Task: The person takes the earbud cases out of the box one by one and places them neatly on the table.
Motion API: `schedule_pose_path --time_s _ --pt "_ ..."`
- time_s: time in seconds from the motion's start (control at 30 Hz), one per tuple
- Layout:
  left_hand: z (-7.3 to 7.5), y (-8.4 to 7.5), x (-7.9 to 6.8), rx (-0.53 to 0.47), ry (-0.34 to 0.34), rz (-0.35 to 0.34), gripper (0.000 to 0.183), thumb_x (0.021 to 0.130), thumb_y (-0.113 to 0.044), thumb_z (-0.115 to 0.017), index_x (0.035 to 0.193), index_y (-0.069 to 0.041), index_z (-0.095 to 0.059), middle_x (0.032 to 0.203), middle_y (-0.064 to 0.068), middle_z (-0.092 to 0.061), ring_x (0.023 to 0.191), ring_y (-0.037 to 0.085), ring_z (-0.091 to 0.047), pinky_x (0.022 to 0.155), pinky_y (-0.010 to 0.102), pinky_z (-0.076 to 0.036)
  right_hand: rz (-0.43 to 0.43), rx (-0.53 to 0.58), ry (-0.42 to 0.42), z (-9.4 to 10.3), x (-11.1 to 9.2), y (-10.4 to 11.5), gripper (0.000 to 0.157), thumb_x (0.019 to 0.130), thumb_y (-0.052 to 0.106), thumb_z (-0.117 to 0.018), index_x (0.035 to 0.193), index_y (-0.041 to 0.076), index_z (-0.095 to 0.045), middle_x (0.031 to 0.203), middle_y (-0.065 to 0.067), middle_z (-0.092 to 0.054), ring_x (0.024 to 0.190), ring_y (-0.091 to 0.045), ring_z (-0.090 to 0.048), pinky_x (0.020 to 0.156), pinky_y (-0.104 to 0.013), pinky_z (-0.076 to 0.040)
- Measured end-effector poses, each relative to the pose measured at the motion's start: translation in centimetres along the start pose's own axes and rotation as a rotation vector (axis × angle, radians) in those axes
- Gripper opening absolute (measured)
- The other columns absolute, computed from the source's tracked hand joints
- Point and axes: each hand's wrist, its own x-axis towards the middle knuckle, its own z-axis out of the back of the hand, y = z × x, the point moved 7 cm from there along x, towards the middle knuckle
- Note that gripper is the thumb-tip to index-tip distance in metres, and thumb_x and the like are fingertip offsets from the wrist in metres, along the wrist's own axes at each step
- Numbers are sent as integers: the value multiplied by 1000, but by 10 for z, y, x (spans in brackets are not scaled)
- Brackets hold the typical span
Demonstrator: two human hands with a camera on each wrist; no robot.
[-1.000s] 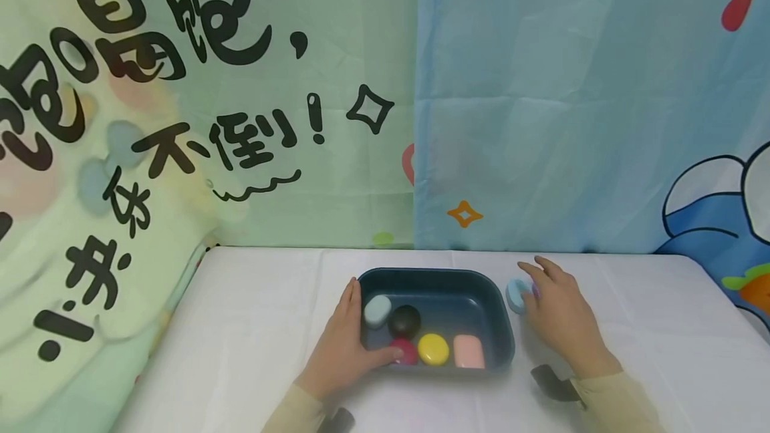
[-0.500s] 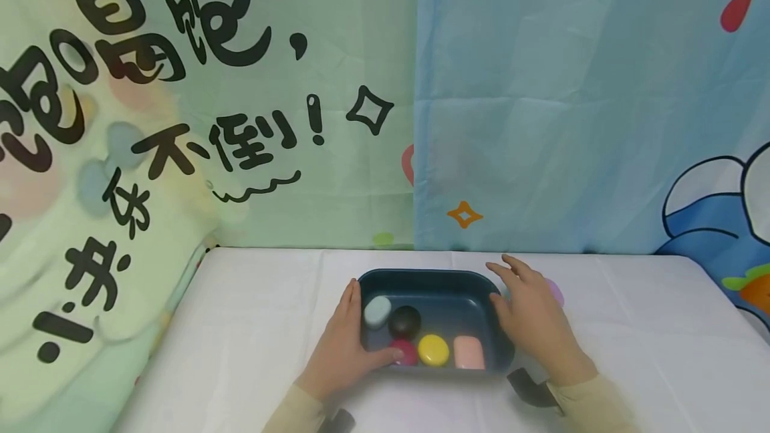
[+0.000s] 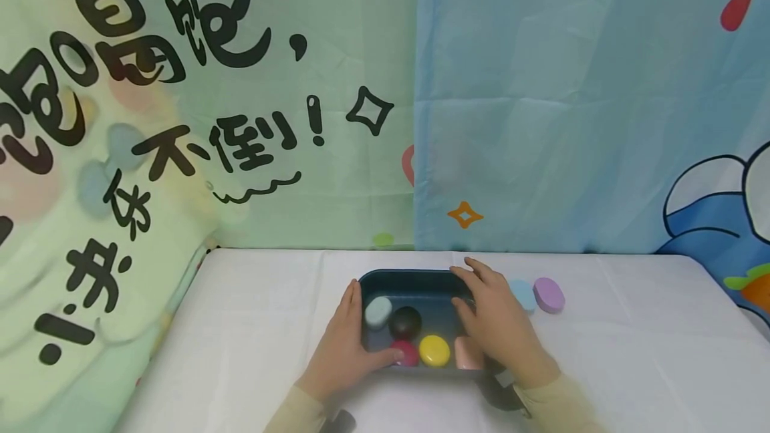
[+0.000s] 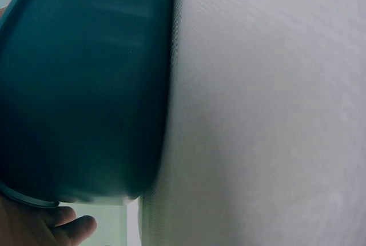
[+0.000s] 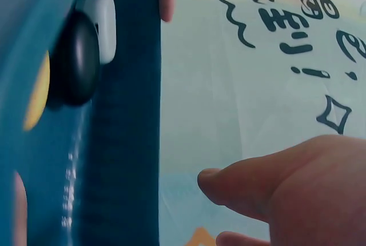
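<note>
A dark blue tray (image 3: 415, 286) stands on the white-covered table. My left hand (image 3: 343, 349) holds it at the left end, fingers along the outer wall and thumb over the front rim. Inside lie a pale blue piece (image 3: 378, 313), a black disc (image 3: 406, 323), a red disc (image 3: 408, 353), a yellow disc (image 3: 434, 351) and a pink block (image 3: 466, 354). Over the tray's right end hovers my right hand (image 3: 500, 323), fingers loosely spread with nothing visible between them. It partly covers the pink block. In the left wrist view the tray's outer wall (image 4: 86, 97) fills the left side.
Right of the tray, a light blue disc (image 3: 522, 295) and a purple disc (image 3: 549, 295) lie on the table (image 3: 637, 339). Printed cloth (image 3: 517, 85) hangs behind the table's back edge.
My right hand has moved left, from beside the light blue and purple discs to over the tray's right end, uncovering those discs. The left hand and the tray have stayed in place.
</note>
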Motion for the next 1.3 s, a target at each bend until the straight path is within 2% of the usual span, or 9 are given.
schedule_pose_path --time_s 0.2,0.47,0.67,0.97,1.13,1.3 --pt "0 0 -2 -40 13 8 127 75 -60 -81 160 1 -8 167 19 -9 151 35 -16 117 51 -27 28 5 4 -12 2 13 47 90 7 -73 135 1 -60 144 -25 -50 127 -47 -49 102 -60 -43" --pt "0 1 -2 -70 29 28 128 75 -56 -83 160 0 -5 167 18 -8 148 37 -25 113 51 -35 26 21 39 -28 5 28 47 90 10 -74 135 5 -61 146 -20 -50 129 -43 -48 99 -56 -48" --pt "-1 1 -1 -78 30 47 135 70 -57 -87 161 -3 -3 167 16 -8 147 36 -29 112 50 -37 48 27 39 -39 8 36 48 88 11 -76 134 5 -63 144 -20 -52 128 -42 -50 96 -58 -49" --pt "-2 1 0 -101 63 72 141 66 -60 -88 161 -5 0 168 14 -5 148 34 -27 112 49 -37 48 63 69 -56 14 48 44 89 11 -74 132 4 -64 140 -20 -55 126 -40 -52 99 -54 -48" --pt "-1 -1 0 -113 67 63 141 66 -59 -89 161 -3 0 167 17 -5 149 34 -24 113 50 -36 33 68 104 -65 16 53 46 88 12 -76 132 4 -64 140 -19 -56 127 -38 -52 101 -53 -47" --pt "-1 -1 -1 -124 66 54 141 67 -58 -89 160 -1 0 167 21 -5 149 34 -24 113 50 -35 50 73 110 -74 18 58 47 86 13 -78 131 4 -65 138 -19 -57 124 -38 -54 97 -52 -50"
